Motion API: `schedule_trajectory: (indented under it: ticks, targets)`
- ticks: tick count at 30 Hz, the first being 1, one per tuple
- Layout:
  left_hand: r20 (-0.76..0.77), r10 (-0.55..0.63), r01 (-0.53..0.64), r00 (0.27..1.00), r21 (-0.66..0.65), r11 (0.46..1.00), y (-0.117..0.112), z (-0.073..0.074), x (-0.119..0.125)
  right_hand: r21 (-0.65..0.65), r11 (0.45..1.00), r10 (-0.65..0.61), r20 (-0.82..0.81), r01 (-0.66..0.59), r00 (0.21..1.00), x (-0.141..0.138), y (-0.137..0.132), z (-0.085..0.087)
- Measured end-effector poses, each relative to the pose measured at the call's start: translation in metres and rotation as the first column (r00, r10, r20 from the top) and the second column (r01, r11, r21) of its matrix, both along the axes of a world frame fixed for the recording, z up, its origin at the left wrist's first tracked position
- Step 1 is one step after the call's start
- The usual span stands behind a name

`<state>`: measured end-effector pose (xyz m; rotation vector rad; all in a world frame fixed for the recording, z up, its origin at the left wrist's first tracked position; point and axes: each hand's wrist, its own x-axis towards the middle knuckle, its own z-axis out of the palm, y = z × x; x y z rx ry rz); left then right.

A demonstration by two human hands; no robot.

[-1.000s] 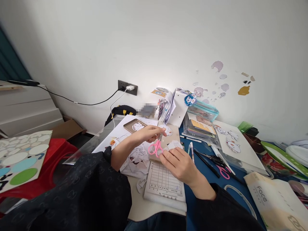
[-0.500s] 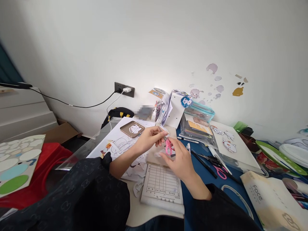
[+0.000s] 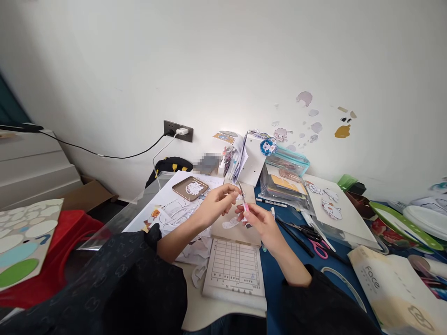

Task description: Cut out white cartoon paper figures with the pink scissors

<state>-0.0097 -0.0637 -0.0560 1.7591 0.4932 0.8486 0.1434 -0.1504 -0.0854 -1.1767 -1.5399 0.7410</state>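
My right hand (image 3: pixel 261 222) is closed on small pink scissors (image 3: pixel 245 205), whose blades point up and away from me. My left hand (image 3: pixel 217 204) pinches a small white paper cutout (image 3: pixel 238 197) right beside the blades. Both hands hover just above a brown card (image 3: pixel 233 231) that carries another white cutout. A ruled notepad (image 3: pixel 235 267) lies in front of the card, close to me. White paper scraps (image 3: pixel 195 251) lie under my left forearm.
A tin tray with a sticker (image 3: pixel 190 187) sits far left on printed sheets. Pens (image 3: pixel 296 235) and a second pair of pink scissors (image 3: pixel 319 245) lie right on blue cloth. A tissue pack (image 3: pixel 387 284), clear pouches (image 3: pixel 286 185) and a green-rimmed plate (image 3: pixel 401 223) crowd the right; a red stool (image 3: pixel 52 253) stands left.
The pink scissors went from my left hand to my right. My right hand lifted off the notepad, and my left hand now pinches the small cutout by the blades.
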Motion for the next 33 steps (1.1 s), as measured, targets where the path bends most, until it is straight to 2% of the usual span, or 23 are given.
schedule_trajectory:
  ticks: [4,9,16,21,25,28,31,33]
  targets:
    - [-0.080,-0.035,0.041,0.996,0.076,0.996,-0.001,0.000,0.001,-0.041,0.994,0.089,-0.182,-0.098,0.979,0.001,0.001,0.000]
    - [-0.131,-0.056,0.071,0.990,0.115,0.991,0.000,0.000,0.002,-0.058,0.987,0.124,-0.304,-0.149,0.944,0.001,0.000,0.003]
    - [-0.109,-0.034,0.042,0.993,0.076,0.996,0.011,0.001,-0.004,-0.074,0.981,0.136,-0.388,-0.177,0.912,0.006,0.002,0.003]
    - [-0.089,-0.071,0.074,0.993,0.031,0.997,0.024,0.001,-0.012,-0.097,0.976,0.134,-0.427,-0.193,0.894,0.009,0.002,0.002]
    - [-0.142,-0.111,0.118,0.984,0.042,0.992,0.030,0.006,-0.017,-0.127,0.974,0.116,-0.432,-0.188,0.894,0.010,0.001,0.002]
    - [-0.274,-0.178,0.203,0.945,0.066,0.977,0.033,0.013,-0.024,-0.139,0.974,0.106,-0.420,-0.180,0.901,0.011,0.001,0.002]
    - [-0.472,-0.255,0.325,0.844,0.073,0.943,0.037,0.017,-0.035,-0.129,0.975,0.116,-0.408,-0.182,0.906,0.010,0.001,0.002]
    - [-0.584,-0.267,0.377,0.766,0.072,0.923,0.041,0.017,-0.044,-0.123,0.976,0.119,-0.394,-0.180,0.911,0.008,0.001,0.003]
